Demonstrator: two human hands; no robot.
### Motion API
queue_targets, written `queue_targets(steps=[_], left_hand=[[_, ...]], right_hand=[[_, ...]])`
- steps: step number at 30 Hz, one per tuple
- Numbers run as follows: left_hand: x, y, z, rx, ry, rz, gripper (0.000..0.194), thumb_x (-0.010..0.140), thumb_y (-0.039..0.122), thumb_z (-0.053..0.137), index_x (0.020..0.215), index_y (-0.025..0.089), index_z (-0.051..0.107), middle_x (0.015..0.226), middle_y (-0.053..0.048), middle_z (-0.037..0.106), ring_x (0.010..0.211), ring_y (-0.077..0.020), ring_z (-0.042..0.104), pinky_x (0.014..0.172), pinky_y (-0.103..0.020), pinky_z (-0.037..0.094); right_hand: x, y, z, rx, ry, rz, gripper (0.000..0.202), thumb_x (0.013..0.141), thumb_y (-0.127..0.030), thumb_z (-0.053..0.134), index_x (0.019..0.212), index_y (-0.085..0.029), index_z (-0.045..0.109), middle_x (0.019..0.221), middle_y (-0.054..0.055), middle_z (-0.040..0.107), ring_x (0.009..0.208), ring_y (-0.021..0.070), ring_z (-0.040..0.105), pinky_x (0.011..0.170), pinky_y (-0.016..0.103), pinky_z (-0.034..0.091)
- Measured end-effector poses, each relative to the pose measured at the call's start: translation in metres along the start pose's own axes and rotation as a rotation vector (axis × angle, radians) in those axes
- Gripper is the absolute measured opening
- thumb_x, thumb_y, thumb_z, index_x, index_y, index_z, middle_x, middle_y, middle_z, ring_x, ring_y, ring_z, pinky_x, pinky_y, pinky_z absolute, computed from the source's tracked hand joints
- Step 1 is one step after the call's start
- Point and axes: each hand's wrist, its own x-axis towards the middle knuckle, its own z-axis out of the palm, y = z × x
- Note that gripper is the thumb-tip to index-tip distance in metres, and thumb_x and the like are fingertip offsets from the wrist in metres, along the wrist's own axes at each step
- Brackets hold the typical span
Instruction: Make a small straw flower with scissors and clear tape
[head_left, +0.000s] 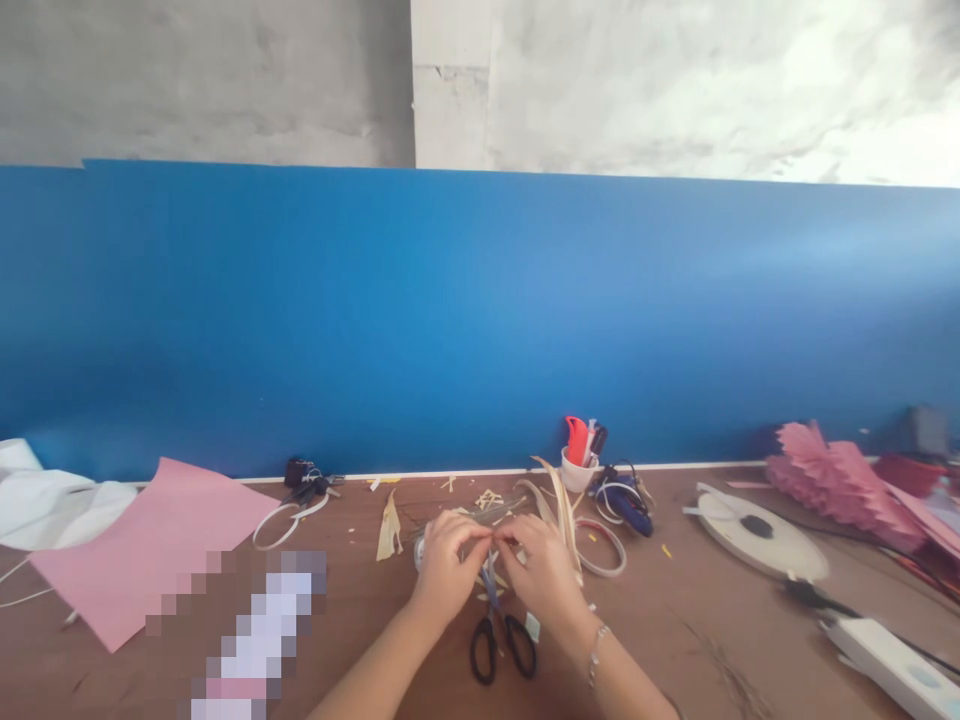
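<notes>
My left hand [451, 560] and my right hand [534, 560] meet fingertip to fingertip over the middle of the table. Both are closed in a pinch; what lies between the fingers is too small to make out. Below them, a pair of scissors [493, 625] with black handles rests on the table, blades pointing away from me. Thin dry stems [491, 514] lie just beyond my fingers. Long pale strips [564, 515], like dried husk, stand beside my right hand. A pale husk piece [389, 530] lies left of my left hand, with small scraps scattered around.
A white cup [577, 472] of pens stands against the blue partition [480, 320]. Right of it are a tape ring [609, 560], a round white plate [765, 540], pink pleated paper [840, 480] and a power strip [892, 660]. Pink paper [165, 540] and a white cable [289, 528] lie left.
</notes>
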Motion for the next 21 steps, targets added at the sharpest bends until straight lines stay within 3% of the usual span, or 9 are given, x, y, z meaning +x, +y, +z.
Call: queue_targets(steps=[8, 17, 21], left_hand=[[-0.003, 0.004, -0.005, 0.134, -0.027, 0.034, 0.009, 0.077, 0.022, 0.057, 0.077, 0.025, 0.066, 0.078, -0.002, 0.068, 0.086, -0.0217, 0.056, 0.082, -0.037, 0.035], [-0.002, -0.004, -0.001, 0.08, 0.022, -0.027, 0.014, 0.078, 0.028, 0.057, 0.075, 0.025, 0.07, 0.075, -0.003, 0.065, 0.079, -0.0202, 0.058, 0.08, -0.036, 0.038], [-0.002, -0.006, 0.001, 0.094, 0.016, -0.058, 0.014, 0.078, 0.025, 0.057, 0.074, 0.024, 0.07, 0.075, -0.003, 0.064, 0.078, -0.0197, 0.058, 0.078, -0.035, 0.039]], right_hand=[[0.001, -0.003, -0.002, -0.013, -0.026, 0.026, 0.016, 0.08, -0.014, 0.051, 0.069, -0.02, 0.062, 0.067, 0.001, 0.065, 0.069, 0.0184, 0.058, 0.067, 0.031, 0.036], [0.001, 0.001, -0.002, -0.003, -0.023, 0.061, 0.017, 0.08, -0.014, 0.051, 0.071, -0.02, 0.064, 0.068, 0.001, 0.065, 0.069, 0.0191, 0.058, 0.067, 0.031, 0.038], [0.001, 0.002, -0.001, 0.001, 0.003, 0.012, 0.016, 0.079, -0.012, 0.053, 0.087, -0.021, 0.064, 0.08, 0.003, 0.067, 0.078, 0.0206, 0.059, 0.07, 0.031, 0.039]])
